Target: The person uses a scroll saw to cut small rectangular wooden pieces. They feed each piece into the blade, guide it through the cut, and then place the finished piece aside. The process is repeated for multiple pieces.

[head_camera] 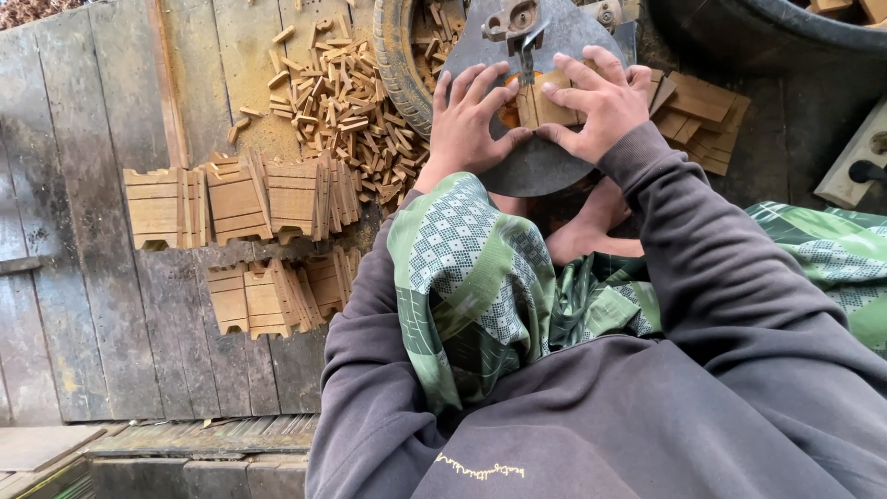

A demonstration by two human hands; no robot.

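Observation:
Both hands press a small flat wooden piece [545, 109] onto a round dark metal saw table [536, 166]. My left hand [469, 120] lies on the piece's left side, fingers spread. My right hand [596, 102] holds its right side, thumb on the near edge. A thin vertical blade and its metal guide [519, 32] stand just beyond the piece, between my fingertips. My knees, under green patterned cloth, rise below the table.
Rows of stacked cut wooden pieces [240, 199] stand on the plank floor at left, with another row [277, 296] nearer. A heap of small offcuts [342, 111] lies beyond them. More flat pieces [702, 115] are stacked right of the table. A tyre [399, 55] and a power strip [855, 166] sit nearby.

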